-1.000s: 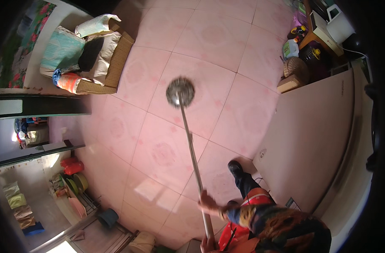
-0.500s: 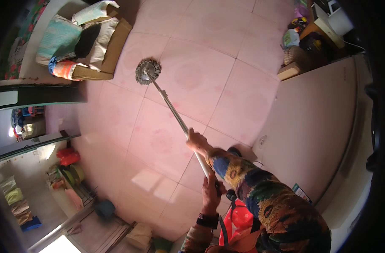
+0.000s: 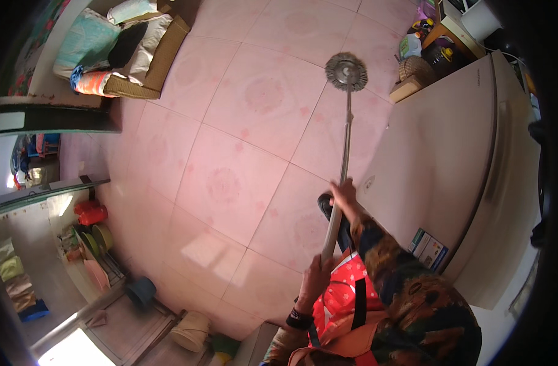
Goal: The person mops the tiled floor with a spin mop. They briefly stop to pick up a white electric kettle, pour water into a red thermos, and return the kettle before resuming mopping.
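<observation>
A mop with a long metal handle (image 3: 347, 143) stretches away from me across the tiled floor (image 3: 248, 165). Its round grey string head (image 3: 346, 71) rests on the pink tiles near the far right. Low on the handle, close to my body, my left hand (image 3: 315, 282) is wrapped round the grip end. My right hand (image 3: 343, 198) grips the shaft farther up, its fingers closed about it. A dark shoe (image 3: 325, 206) shows just left of my right hand, and a red patterned apron (image 3: 346, 287) hangs below the handle.
A large white fridge (image 3: 438, 146) stands along the right side. Beyond it are a woven basket (image 3: 415, 69) and bottles. A wicker sofa (image 3: 138, 85) with cloths sits at the far left. Nearer left are a blue bucket (image 3: 141, 291) and a cream bucket (image 3: 190, 331).
The mop head has swept from the left, near the sofa, to the right, toward the basket. Both hands keep their hold; my right hand has swung rightward with the handle.
</observation>
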Motion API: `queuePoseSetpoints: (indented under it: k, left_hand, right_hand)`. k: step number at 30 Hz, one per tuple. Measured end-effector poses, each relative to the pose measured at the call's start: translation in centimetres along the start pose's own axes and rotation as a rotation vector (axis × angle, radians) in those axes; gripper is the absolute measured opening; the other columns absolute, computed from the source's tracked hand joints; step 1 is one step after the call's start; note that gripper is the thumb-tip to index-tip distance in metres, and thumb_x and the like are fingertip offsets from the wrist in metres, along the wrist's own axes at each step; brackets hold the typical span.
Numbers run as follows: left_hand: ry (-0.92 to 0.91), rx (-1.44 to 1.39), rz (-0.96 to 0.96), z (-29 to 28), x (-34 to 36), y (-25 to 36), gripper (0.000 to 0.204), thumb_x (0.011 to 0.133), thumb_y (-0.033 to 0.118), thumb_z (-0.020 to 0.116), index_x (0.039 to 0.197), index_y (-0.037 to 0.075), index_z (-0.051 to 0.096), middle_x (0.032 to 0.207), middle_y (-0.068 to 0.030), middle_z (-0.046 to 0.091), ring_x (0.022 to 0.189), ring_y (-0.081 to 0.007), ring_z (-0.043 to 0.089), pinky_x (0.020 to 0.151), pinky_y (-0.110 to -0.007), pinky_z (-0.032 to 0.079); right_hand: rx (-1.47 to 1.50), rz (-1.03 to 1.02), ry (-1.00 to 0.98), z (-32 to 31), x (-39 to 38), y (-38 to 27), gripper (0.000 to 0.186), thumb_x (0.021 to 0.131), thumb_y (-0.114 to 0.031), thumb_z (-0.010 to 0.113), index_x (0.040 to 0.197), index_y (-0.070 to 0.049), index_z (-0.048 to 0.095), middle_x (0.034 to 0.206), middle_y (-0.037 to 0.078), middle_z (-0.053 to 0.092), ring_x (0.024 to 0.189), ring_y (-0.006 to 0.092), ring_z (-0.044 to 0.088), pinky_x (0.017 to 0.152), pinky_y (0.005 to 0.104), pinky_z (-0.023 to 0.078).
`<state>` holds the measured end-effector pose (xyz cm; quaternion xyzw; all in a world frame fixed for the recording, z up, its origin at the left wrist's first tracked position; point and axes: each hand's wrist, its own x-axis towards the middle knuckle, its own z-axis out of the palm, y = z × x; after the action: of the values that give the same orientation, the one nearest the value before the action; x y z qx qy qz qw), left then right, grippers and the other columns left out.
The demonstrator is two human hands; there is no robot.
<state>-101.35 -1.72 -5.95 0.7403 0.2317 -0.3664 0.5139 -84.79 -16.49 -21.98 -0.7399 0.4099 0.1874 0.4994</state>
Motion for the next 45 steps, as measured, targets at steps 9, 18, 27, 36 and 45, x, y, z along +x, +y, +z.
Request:
queuePoseSetpoints:
  k: [9,18,27,36,45]
  left_hand:
    - [-0.019,0.635,0.02,-3.4,-19.8,-10.8,0.022,0.087,0.019,0.058,0.107,0.009,0.058,0.08,-0.0137,0.059,0.066,-0.0322,0.062,0.057,-0.041,0.049]
    - [0.019,-0.084,-0.493,-4.1,-23.1,-8.8,0.018,0.093,0.02,0.055,0.104,0.006,0.054,0.064,-0.0063,0.053,0.05,-0.0176,0.053,0.044,-0.034,0.043]
    - [-0.031,0.05,-0.002,3.8,-8.1,-3.1,0.03,0.096,0.032,0.052,0.108,0.004,0.051,0.061,-0.0117,0.057,0.05,-0.0241,0.058,0.043,-0.036,0.045]
    - [0.031,0.401,-0.014,-4.8,-24.1,-14.7,0.038,0.093,0.033,0.055,0.121,0.008,0.051,0.078,-0.0208,0.064,0.075,-0.0399,0.065,0.06,-0.047,0.048]
    - [-0.028,0.4,-0.452,-9.2,-38.2,-15.0,0.042,0.091,0.033,0.059,0.122,0.007,0.049,0.086,-0.0252,0.064,0.081,-0.045,0.062,0.064,-0.051,0.049]
  right_hand:
    - [-0.838,-0.501,-0.359,6.4,-15.9,15.3,0.039,0.085,-0.03,0.056,0.09,0.008,0.049,0.085,0.028,0.061,0.083,0.0427,0.063,0.069,0.0512,0.051]
    - [-0.223,-0.007,-0.365,5.7,-22.0,13.1,0.041,0.084,-0.029,0.054,0.1,0.008,0.044,0.088,0.03,0.061,0.08,0.0482,0.061,0.071,0.0546,0.051]
    - [-0.088,0.034,-0.024,-2.8,-0.9,7.1,0.04,0.081,-0.009,0.058,0.11,0.013,0.042,0.088,0.027,0.065,0.066,0.0366,0.069,0.05,0.0391,0.057]
    - [-0.869,-0.861,-0.142,2.0,-18.9,24.8,0.047,0.057,-0.045,0.078,0.068,-0.004,0.058,0.067,0.019,0.06,0.067,0.0368,0.062,0.056,0.0477,0.045]
    - [-0.249,0.023,-0.495,3.2,-35.8,23.5,0.045,0.082,-0.028,0.061,0.061,0.012,0.053,0.059,0.025,0.061,0.052,0.0398,0.065,0.04,0.0438,0.056]
